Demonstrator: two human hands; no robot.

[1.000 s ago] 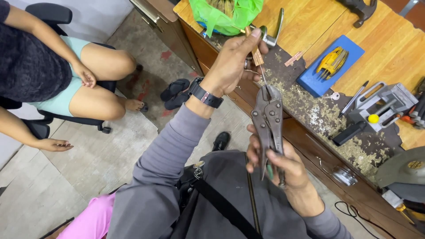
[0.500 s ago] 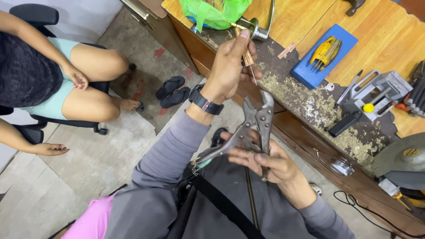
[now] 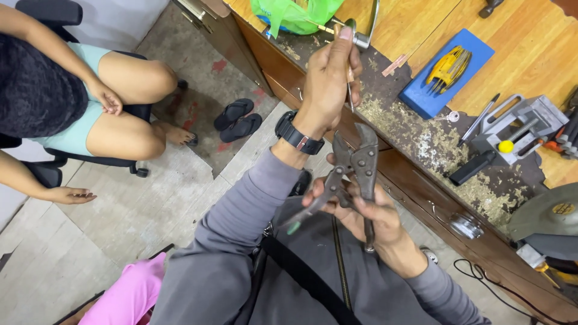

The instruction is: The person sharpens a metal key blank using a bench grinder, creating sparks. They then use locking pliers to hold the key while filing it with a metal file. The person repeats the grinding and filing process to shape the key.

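My left hand (image 3: 330, 75), with a black watch on its wrist, is raised over the bench edge and pinches a thin metal rod (image 3: 349, 95) that hangs down from its fingers. Below it, my right hand (image 3: 367, 215) grips grey locking pliers (image 3: 356, 161). Their jaws point up toward the rod but stay a little below it. The handles are spread apart, and the loose one with a green tip (image 3: 293, 227) swings out to the left. Both hands are above my lap in grey sleeves.
A wooden workbench (image 3: 421, 36) strewn with sawdust runs along the right. It carries a blue tray (image 3: 421, 96) with a yellow tool, a small grey vise (image 3: 521, 123) and a green plastic bag (image 3: 295, 13). Another person sits on a chair (image 3: 129, 111) at left; sandals (image 3: 238, 120) lie on the floor.
The pliers' handles have swung apart, from closed a second ago to wide open now. My left hand has kept holding the rod above them, near the bench edge.
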